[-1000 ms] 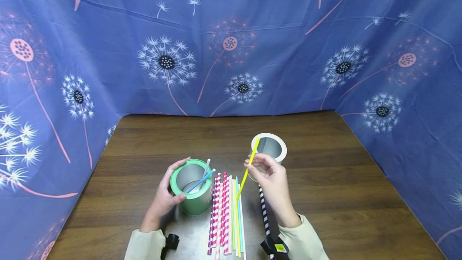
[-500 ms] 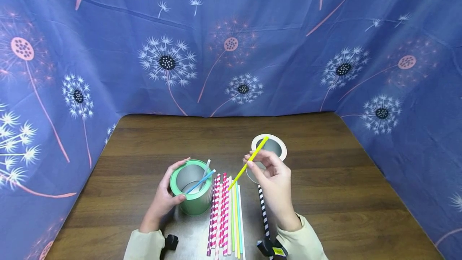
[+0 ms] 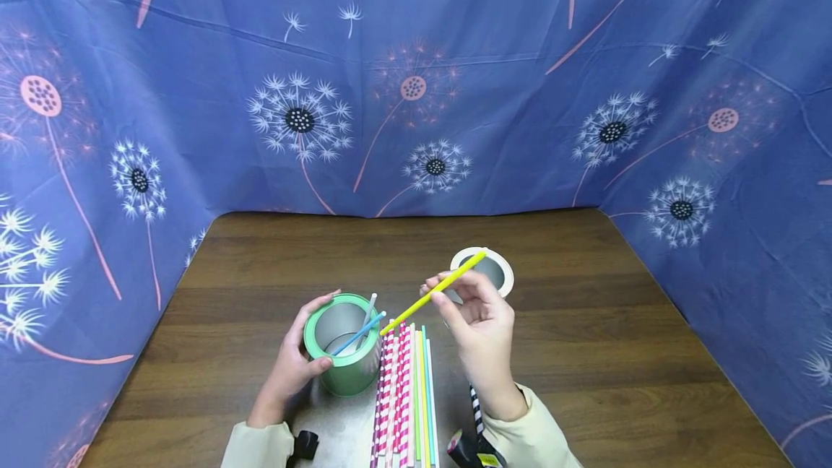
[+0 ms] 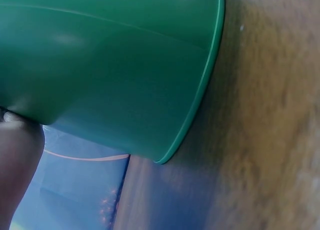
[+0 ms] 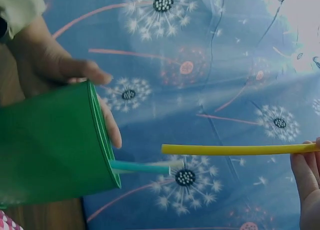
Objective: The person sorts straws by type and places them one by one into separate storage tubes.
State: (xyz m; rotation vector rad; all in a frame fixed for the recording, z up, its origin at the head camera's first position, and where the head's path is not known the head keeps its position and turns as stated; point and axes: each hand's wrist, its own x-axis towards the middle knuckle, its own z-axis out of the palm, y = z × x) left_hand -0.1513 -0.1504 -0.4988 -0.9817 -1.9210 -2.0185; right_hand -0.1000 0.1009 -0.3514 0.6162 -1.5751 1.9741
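Observation:
My left hand (image 3: pixel 295 360) grips the side of a green can (image 3: pixel 351 374), thumb at its near rim. Inside that can lean a blue straw (image 3: pixel 360 333) and a pale grey straw (image 3: pixel 369 309), their tops sticking out past the rim. Between thumb and fingers my right hand (image 3: pixel 484 331) pinches a yellow straw (image 3: pixel 429 297), slanted with its lower end close to the green can's right rim. In the right wrist view the free end of the yellow straw (image 5: pixel 225 150) is apart from the green can (image 5: pixel 55 145). The left wrist view is filled mostly by the green can's wall (image 4: pixel 120 74).
A row of straws (image 3: pixel 404 396), pink-striped, green, yellow, blue and white, lies right of the green can. Behind my right hand stands a white-rimmed can (image 3: pixel 509 282), partly hidden. A black-and-white striped straw (image 3: pixel 477 409) lies beneath the right wrist. A blue dandelion-print cloth (image 3: pixel 507 107) walls the table.
My right hand has moved left with the yellow straw, which has tilted from nearly upright to a flatter slant toward the green can. The left hand keeps its grip.

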